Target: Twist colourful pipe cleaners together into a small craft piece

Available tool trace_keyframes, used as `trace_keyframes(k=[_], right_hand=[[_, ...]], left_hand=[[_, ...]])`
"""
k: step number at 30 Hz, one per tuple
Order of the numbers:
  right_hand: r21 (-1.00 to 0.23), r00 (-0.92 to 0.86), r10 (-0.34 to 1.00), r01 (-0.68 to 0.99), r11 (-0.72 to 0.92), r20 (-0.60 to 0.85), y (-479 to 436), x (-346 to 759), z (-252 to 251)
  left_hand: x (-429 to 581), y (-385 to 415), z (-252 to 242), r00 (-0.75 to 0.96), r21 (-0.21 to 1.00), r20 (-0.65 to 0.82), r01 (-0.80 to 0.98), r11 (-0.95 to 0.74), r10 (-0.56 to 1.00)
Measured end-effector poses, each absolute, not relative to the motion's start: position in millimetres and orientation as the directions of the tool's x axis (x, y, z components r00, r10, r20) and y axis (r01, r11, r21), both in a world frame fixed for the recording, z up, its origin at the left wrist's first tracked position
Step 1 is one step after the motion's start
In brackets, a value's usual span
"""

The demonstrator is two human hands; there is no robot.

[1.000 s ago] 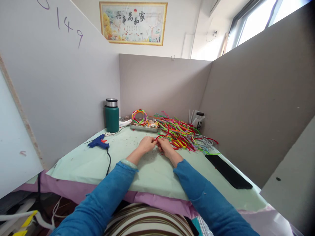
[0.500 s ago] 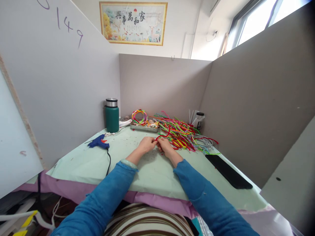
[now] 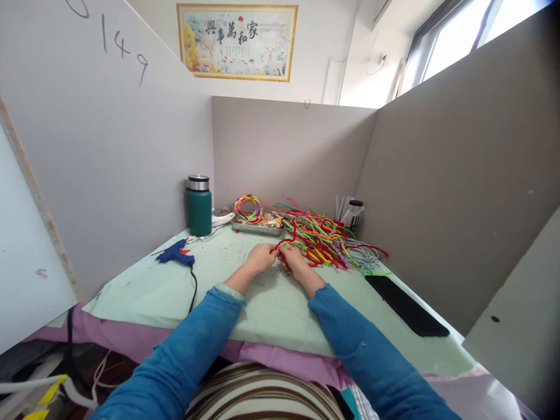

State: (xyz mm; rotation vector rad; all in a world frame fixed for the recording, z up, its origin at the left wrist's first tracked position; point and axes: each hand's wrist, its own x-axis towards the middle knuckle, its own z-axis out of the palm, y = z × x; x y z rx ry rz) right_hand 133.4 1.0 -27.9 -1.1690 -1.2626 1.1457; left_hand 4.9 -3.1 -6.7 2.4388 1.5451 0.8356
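Note:
Above the middle of the table, my left hand [image 3: 263,256] and my right hand [image 3: 292,256] meet, fingertips nearly touching. Both are closed in a pinch on a red pipe cleaner [image 3: 289,240], whose free end bends upward behind the fingers. The part between the fingertips is mostly hidden. Just beyond the hands, to the right, lies a tangled heap of colourful pipe cleaners [image 3: 326,233].
A metal tray [image 3: 258,228] behind the hands holds small pieces and a ring of coloured pipe cleaners [image 3: 248,209]. To the left are a green bottle [image 3: 199,207] and a corded blue glue gun [image 3: 175,252]. A black phone-like slab [image 3: 406,305] lies right. Partitions enclose the table.
The free end of the red pipe cleaner has swung slightly to the left and up. Both hands stay nearly in place.

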Motion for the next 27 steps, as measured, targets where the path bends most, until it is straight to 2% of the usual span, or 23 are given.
trace_keyframes(k=[17, 27], right_hand=[[-0.99, 0.002, 0.99, 0.015, 0.142, 0.142, -3.5, 132.7, -25.5], [-0.99, 0.012, 0.99, 0.006, 0.14, 0.14, -2.8, 132.1, -25.4]], left_hand=[[4.0, 1.2, -6.3, 0.243, 0.626, 0.283, 0.686, -0.371, 0.928], [5.5, -3.0, -3.4, 0.223, 0.576, 0.322, 0.725, -0.377, 0.92]])
